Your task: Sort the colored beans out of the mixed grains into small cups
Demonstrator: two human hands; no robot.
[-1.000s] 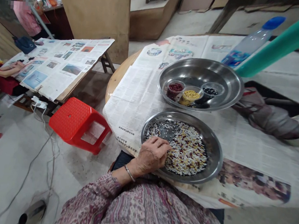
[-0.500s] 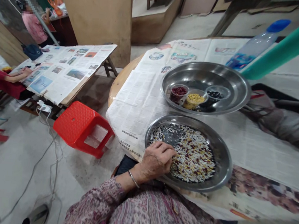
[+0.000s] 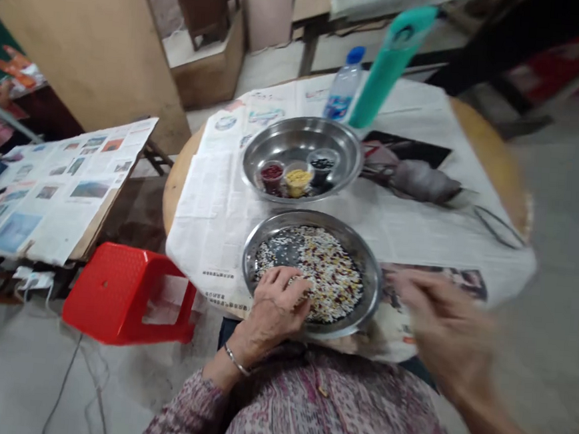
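A metal basin (image 3: 372, 284) close to my body holds mixed white, yellow and dark red grains (image 3: 332, 274). My left hand (image 3: 280, 303) lies over its near left side, fingers bent and slightly apart at the grains; I see nothing held in them. Blurred by motion, my right hand (image 3: 441, 322) is in the air right of this basin, and its fingers are smeared. A second metal basin (image 3: 296, 137) stands behind. In it are clear cups of dark red beans (image 3: 271, 173), yellow grains (image 3: 297, 179) and black beans (image 3: 322, 163).
Newspaper (image 3: 210, 204) covers the round table. At its back stand a water bottle (image 3: 345, 84) and a green cylinder (image 3: 394, 68); a grey folded umbrella-like bundle (image 3: 425, 181) lies right. A red stool (image 3: 123, 291) and another newspaper-covered table (image 3: 76, 187) are left, with people partly visible.
The view has swung right, so the basins appear further left. My right hand has come into view at the right. My left hand remains at the near basin's grains.
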